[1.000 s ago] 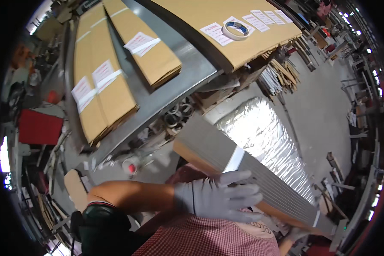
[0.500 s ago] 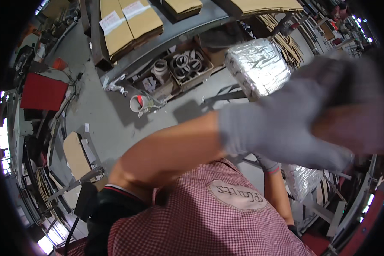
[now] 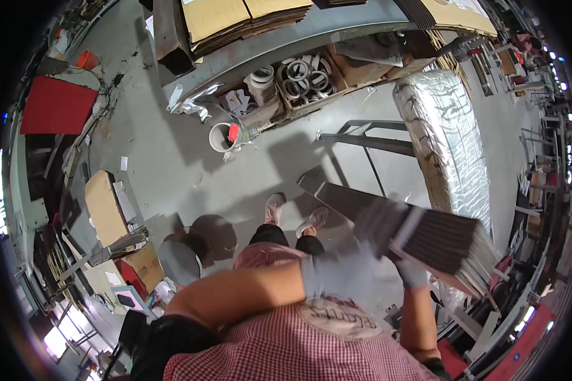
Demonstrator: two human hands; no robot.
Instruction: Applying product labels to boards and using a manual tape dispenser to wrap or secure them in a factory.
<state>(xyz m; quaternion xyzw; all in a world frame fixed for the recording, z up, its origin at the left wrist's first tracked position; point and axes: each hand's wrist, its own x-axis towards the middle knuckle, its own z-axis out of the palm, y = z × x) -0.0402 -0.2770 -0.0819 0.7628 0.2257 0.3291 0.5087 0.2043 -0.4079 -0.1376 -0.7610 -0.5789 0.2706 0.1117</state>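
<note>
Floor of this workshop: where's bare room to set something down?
Bare floor shows between the white bucket and the tan board, apart from a few scraps; another patch lies right of the foil-wrapped bundle. It's crowded under the table, where round rolls fill a box, and beside the right hand, where the dark striped bundle is.

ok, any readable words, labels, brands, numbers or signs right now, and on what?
Apron patch: dark lettering on a pale oval; wording not reproduced here.
White paper on the top-right cardboard: cut off, too small to read.
White papers under the table: any print too small to read.
Banded bundle: blurred, nothing readable.
</note>
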